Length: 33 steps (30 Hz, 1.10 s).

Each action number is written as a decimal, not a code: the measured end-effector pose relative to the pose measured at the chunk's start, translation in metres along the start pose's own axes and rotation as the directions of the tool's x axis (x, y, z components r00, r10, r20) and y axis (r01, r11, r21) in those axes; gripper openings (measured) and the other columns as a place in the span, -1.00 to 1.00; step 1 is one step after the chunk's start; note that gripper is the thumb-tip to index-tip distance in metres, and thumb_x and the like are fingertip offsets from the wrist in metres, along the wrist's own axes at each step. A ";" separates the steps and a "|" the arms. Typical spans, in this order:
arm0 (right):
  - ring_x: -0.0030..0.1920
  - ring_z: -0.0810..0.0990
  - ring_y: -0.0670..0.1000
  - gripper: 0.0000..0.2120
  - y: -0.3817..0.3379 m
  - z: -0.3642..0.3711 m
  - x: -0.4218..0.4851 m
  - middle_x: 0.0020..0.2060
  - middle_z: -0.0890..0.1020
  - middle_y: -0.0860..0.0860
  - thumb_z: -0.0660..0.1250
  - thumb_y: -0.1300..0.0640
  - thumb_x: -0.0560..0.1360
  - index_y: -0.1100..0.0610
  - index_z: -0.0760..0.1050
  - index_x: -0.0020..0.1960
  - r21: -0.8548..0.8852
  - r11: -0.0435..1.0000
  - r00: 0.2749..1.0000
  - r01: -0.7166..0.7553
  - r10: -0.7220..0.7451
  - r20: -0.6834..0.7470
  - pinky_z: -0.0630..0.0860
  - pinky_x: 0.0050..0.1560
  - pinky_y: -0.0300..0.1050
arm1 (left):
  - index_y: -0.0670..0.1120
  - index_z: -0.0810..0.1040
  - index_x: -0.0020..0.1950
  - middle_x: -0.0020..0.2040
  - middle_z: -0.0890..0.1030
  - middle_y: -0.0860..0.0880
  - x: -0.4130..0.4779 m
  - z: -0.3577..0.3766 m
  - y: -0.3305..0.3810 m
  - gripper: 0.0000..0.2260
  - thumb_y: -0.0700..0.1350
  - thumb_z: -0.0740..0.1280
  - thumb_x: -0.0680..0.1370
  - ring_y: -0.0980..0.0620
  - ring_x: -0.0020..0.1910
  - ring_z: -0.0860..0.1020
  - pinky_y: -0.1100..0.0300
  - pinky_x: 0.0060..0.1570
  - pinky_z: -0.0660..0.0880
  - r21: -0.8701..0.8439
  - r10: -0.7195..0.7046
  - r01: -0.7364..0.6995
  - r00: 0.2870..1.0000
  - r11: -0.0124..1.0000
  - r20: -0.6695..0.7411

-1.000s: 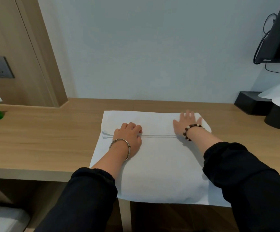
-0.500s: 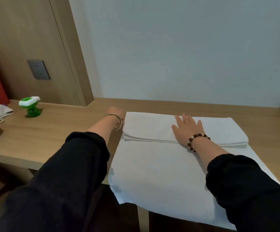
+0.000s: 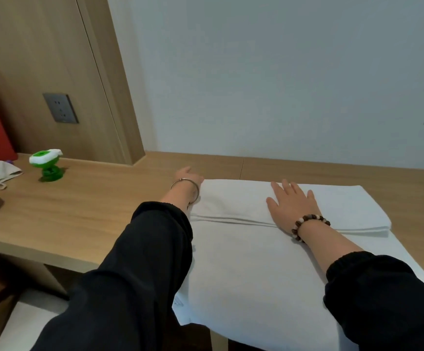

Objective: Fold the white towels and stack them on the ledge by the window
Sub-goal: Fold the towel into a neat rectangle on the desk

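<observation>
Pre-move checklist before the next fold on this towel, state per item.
1. Right hand flat on the folded band of the white towel: ok.
2. Left hand gripping the towel's far left corner: cannot tell, fingers hidden.
3. Folded edge straight across: ok.
4. Towel fully on the desk: not ok, near edge hangs over the front.
5. Green toy apart from the towel: ok.

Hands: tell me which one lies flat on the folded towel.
The right hand, wearing the beaded bracelet, lies palm-down on the folded part of the white towel. The left hand, with the metal bangle, is beside the towel's left edge.
</observation>
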State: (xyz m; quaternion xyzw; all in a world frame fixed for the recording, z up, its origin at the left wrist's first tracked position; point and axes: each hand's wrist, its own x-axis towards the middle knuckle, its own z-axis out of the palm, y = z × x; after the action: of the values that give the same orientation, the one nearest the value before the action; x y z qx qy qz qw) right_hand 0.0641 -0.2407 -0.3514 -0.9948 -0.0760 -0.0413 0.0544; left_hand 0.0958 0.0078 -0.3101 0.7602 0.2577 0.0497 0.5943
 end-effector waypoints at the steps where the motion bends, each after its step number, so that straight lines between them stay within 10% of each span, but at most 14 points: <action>1: 0.53 -0.10 0.01 -0.45 0.000 0.000 0.000 0.55 -0.06 0.00 -0.18 -0.13 0.58 -0.03 -0.08 0.55 0.004 1.000 1.000 -0.001 0.001 0.001 -0.14 0.46 0.15 | -0.09 0.28 0.48 0.41 0.39 -0.08 -0.002 0.002 -0.004 -0.47 -0.30 0.32 0.53 -0.08 0.30 0.43 0.23 0.13 0.34 0.023 0.059 -0.059 0.998 0.998 -0.031; 3: 0.53 -0.10 0.01 -0.45 -0.001 -0.001 -0.001 0.55 -0.06 0.00 -0.18 -0.13 0.59 -0.03 -0.07 0.55 0.003 1.000 1.000 -0.005 0.005 0.002 -0.14 0.47 0.15 | -0.05 0.20 0.50 0.39 0.40 -0.09 -0.011 0.004 -0.003 -0.46 -0.26 0.27 0.55 -0.11 0.28 0.44 0.16 0.10 0.38 0.329 0.212 -0.180 0.975 0.927 -0.063; 5: 0.53 -0.09 0.01 -0.45 -0.002 -0.002 -0.002 0.55 -0.05 0.00 -0.17 -0.12 0.59 -0.03 -0.07 0.55 -0.002 1.000 1.000 -0.009 0.009 0.002 -0.14 0.47 0.15 | 0.00 0.10 0.51 0.30 0.45 -0.13 -0.025 0.005 0.005 -0.42 -0.26 0.23 0.55 -0.15 0.21 0.47 0.06 -0.02 0.41 0.777 0.411 -0.255 0.912 0.576 -0.005; 7: 0.53 -0.09 0.01 -0.45 -0.004 -0.003 -0.002 0.54 -0.04 0.00 -0.17 -0.12 0.58 -0.03 -0.06 0.55 -0.004 1.000 1.000 -0.015 0.015 0.005 -0.14 0.47 0.16 | 0.07 0.10 0.51 0.33 0.39 -0.11 -0.040 0.015 0.013 -0.43 -0.22 0.21 0.56 -0.14 0.27 0.39 0.02 0.04 0.39 0.910 0.527 -0.342 0.831 0.233 0.178; 9: 0.53 -0.09 0.01 -0.45 -0.004 -0.003 -0.003 0.54 -0.03 0.00 -0.17 -0.12 0.58 -0.02 -0.05 0.54 -0.005 1.000 1.000 -0.021 0.021 0.005 -0.14 0.46 0.16 | 0.06 0.22 0.45 0.39 0.33 -0.08 -0.063 0.039 0.008 -0.59 -0.08 0.14 0.60 -0.12 0.36 0.29 -0.03 0.18 0.31 0.880 0.459 -0.466 0.805 0.098 0.375; 14: 0.53 -0.12 0.02 -0.46 -0.001 -0.009 -0.005 0.55 -0.09 0.00 -0.17 -0.11 0.59 -0.03 -0.11 0.55 0.007 0.999 0.997 0.039 -0.040 0.067 -0.16 0.46 0.15 | 0.15 -0.17 0.53 0.56 -0.20 0.07 -0.094 0.062 -0.035 -0.51 0.17 -0.17 0.61 -0.06 0.53 -0.19 -0.28 0.40 -0.16 0.844 0.199 -0.499 0.863 0.196 0.464; 25: 0.52 -0.04 0.06 -0.49 0.108 -0.036 -0.015 0.54 0.00 -0.02 -0.17 -0.09 0.62 -0.03 -0.08 0.55 -0.063 0.986 0.978 -0.153 0.160 0.135 -0.01 0.47 0.19 | 0.28 -0.20 0.50 0.55 -0.20 0.13 -0.093 0.035 -0.048 -0.56 0.13 -0.14 0.63 -0.05 0.53 -0.21 -0.27 0.39 -0.16 0.833 0.259 -0.534 0.833 0.142 0.490; 29: 0.50 0.02 0.13 -0.42 0.077 -0.044 -0.029 0.53 0.07 0.07 -0.16 -0.16 0.60 0.06 -0.06 0.55 -0.113 0.958 0.953 -0.262 0.276 0.126 0.09 0.44 0.13 | 0.28 -0.21 0.49 0.55 -0.21 0.07 -0.068 0.028 -0.023 -0.49 0.02 -0.01 0.63 -0.14 0.52 -0.21 -0.36 0.35 -0.13 0.894 0.225 -0.448 0.868 -0.026 0.442; 33: 0.39 0.23 0.21 -0.41 0.031 -0.053 -0.052 0.31 0.43 0.19 -0.16 -0.15 0.60 0.23 0.37 0.31 -0.110 0.957 0.954 -0.269 0.281 0.103 0.35 0.19 0.07 | 0.15 0.01 0.53 0.57 -0.08 -0.03 -0.062 0.023 -0.001 -0.45 0.02 0.14 0.58 -0.21 0.52 -0.12 -0.37 0.36 -0.08 0.951 0.250 -0.284 0.919 -0.119 0.305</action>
State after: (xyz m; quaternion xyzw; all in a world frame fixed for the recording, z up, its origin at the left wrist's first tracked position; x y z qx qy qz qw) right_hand 0.0136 -0.2852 -0.3073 -0.9978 0.0623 0.0216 0.0077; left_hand 0.0505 -0.0399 -0.3037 0.9851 0.0469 -0.0421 -0.1602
